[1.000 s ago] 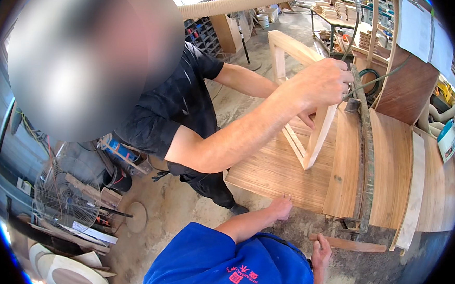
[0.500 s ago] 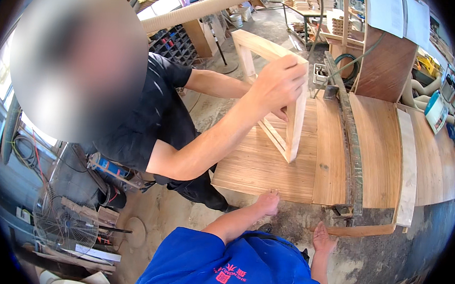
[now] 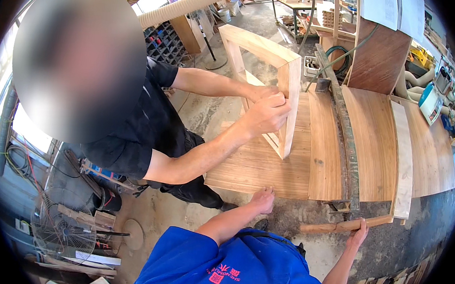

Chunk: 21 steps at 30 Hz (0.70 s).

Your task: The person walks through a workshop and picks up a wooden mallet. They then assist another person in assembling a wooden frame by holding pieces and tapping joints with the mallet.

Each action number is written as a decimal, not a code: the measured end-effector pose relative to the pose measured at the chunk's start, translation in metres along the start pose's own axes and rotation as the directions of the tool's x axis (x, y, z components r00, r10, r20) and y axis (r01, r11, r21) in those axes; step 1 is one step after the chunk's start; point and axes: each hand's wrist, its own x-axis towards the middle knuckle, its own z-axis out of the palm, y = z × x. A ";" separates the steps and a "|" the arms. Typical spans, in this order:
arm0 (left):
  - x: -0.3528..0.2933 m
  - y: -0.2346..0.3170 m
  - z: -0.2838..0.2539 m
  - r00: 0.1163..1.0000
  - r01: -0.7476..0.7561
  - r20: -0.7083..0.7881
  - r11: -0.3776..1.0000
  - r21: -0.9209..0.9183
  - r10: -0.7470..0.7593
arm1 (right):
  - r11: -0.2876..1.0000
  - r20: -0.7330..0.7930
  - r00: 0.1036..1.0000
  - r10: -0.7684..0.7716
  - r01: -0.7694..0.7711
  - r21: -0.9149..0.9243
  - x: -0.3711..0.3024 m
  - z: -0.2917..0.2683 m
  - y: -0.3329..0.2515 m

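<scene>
As I follow the feed from a distance, the wearer's left hand (image 3: 263, 199), low in the centre of the view, lies palm down at the near edge of a broad, light-brown panel of straight-grained wood (image 3: 257, 167); I cannot tell whether it pinches the edge or only rests there. Lower right, the right hand (image 3: 358, 234) has its fingers over a slim, reddish-brown wooden bar (image 3: 329, 228), though I cannot see whether they close around it. That bar lies just beyond the panel, past a long, worn, green-grey metal clamp beam (image 3: 348, 144). I judge the panel stiff and fairly heavy, awkward for one hand, and best held at opposite edges, clear of its smooth, easily scratched face. The bar looks rigid and light, rough enough not to slip, and I would take it near its middle. Above the panel, in the upper centre, a dark-shirted co-worker (image 3: 151, 106) grips a pale, angular frame of square wooden rails (image 3: 292, 83) with both hands, its lowest corner at the panel's surface.
</scene>
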 end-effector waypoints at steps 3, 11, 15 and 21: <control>-0.008 0.005 -0.017 0.998 -0.034 -0.054 0.999 -0.043 0.031 | 0.966 -0.058 0.974 -0.219 0.208 -0.150 -0.027 0.018 -0.018; -0.004 -0.002 0.004 0.980 -0.072 -0.192 0.993 -0.093 0.053 | 0.801 0.126 0.846 -0.518 0.531 -0.275 -0.073 0.047 -0.073; -0.001 -0.002 -0.002 0.993 -0.074 -0.093 0.997 -0.028 0.071 | 0.583 0.434 0.731 -0.526 0.682 -0.442 -0.131 0.085 -0.082; 0.000 0.004 0.005 0.988 0.027 -0.145 0.991 -0.131 -0.046 | 0.639 0.593 0.758 -0.273 0.603 -0.477 -0.161 0.099 -0.010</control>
